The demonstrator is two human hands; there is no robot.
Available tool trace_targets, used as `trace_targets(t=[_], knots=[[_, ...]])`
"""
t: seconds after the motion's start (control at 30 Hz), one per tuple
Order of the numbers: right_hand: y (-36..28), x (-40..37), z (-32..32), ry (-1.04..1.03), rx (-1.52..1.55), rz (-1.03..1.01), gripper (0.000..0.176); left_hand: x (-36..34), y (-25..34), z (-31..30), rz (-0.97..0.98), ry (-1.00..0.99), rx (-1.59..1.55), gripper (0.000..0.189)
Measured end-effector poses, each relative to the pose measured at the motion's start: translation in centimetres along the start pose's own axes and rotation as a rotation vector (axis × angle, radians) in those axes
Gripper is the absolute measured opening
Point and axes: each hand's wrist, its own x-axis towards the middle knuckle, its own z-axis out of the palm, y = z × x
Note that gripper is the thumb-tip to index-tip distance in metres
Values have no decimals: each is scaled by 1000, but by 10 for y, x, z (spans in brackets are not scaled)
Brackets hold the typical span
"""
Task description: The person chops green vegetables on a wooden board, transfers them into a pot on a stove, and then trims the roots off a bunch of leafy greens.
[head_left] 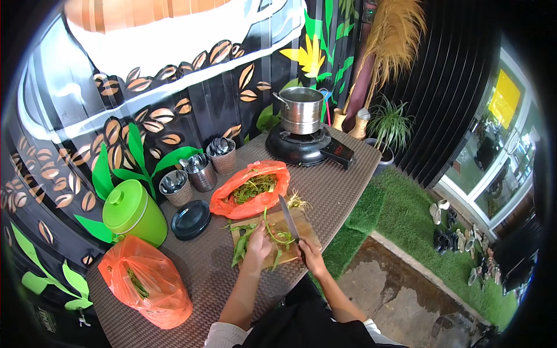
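Note:
My left hand [260,242] is closed around some leafy green stems [240,246] over the wooden cutting board [311,231]. The leaves spread out to the left of that hand, and a few stems lie on the board to its right. In my right hand [311,255] is a knife [288,217], its blade pointing up and away from me above the board's right part. Pale roots or stem ends [298,200] lie at the board's far edge. Just behind the board, an open orange plastic bag [221,202] holds cut greens [255,188].
A steel pot [302,109] stands on a black portable stove [290,147] at the far end of the table. Several cutlery cups [200,172], dark plates [191,220], a green lidded container [134,211] and a tied orange bag [145,281] line the left side.

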Motion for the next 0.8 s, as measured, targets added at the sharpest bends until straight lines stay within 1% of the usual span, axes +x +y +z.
trace_targets(t=[0.03, 0.1, 0.13, 0.17, 0.2, 0.23, 0.3, 0.37, 0.43, 0.47, 0.5, 0.57, 0.6, 0.63, 0.7, 0.73, 0.77, 0.8], knots=[[2, -4, 2, 2, -1, -7, 29, 2, -1, 0, 1, -7, 1, 26], [5, -9, 3, -34, -24, -47, 30, 7, -3, 0, -32, -92, -67, 22], [8, -9, 2, -33, -55, -42, 31, 5, -4, 5, -34, -95, -66, 22], [11, -10, 0, -30, -54, -44, 31, 1, -7, 8, 10, -190, -18, 22], [13, -10, -2, -20, 15, -6, 30, 0, -9, 13, 56, -287, 29, 22], [12, -10, -3, -11, 84, 31, 30, 0, -11, 15, 57, -292, 30, 22], [9, -12, -6, -6, 142, 58, 30, -2, -14, 15, 65, -268, 113, 29], [5, -12, -9, 0, 199, 90, 29, -6, -12, 18, 44, -256, 111, 26], [4, -14, -13, -28, 182, 33, 29, -10, -13, 20, 52, -226, 169, 20], [1, -16, -11, 1, 274, 72, 29, -10, -11, 20, 58, -232, 219, 17], [4, -16, -14, 3, 273, 77, 29, -11, -12, 21, 55, -227, 217, 17], [0, -12, -16, 65, 47, -156, 29, -9, -13, 20, 134, -146, 283, 19], [-3, -14, -20, 100, 97, -154, 28, -8, -14, 20, 163, -130, 245, 20], [-5, -16, -21, 157, 147, -227, 29, -7, -15, 20, 164, -129, 245, 20], [-11, -17, -28, 155, 293, -345, 30, -5, -16, 19, 199, -46, 263, 21], [-13, -18, -37, 109, 249, -384, 32, -4, -16, 18, 200, -45, 262, 21], [-31, -23, -32, 109, 249, -383, 32, -3, -18, 18, 228, -2, 276, 22], [-50, -31, -30, 30, -9, -446, 33, -2, -20, 16, 255, 41, 291, 23]])
